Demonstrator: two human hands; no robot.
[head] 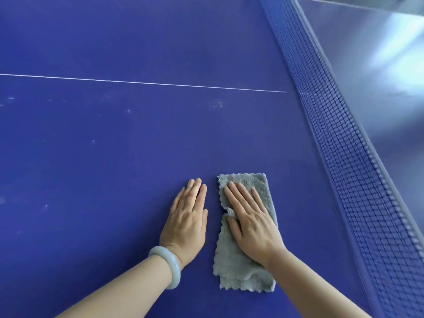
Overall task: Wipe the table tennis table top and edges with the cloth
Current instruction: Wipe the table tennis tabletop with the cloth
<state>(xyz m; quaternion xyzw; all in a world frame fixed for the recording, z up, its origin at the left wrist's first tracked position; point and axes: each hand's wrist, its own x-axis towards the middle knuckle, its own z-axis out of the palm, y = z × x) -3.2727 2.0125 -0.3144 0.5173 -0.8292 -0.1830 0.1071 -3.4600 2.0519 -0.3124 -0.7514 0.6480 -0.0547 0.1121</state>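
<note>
My feed shows little room: a dark net (358, 161) runs diagonally down the right, a bright patch of light (394, 44) glares beyond it, and a grey strip (367, 1) fills the top right corner

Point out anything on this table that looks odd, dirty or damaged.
Only pale specks and smudges on the blue table top, below the white line: likely dust or scuffs. The cloth and net look sound.
</note>
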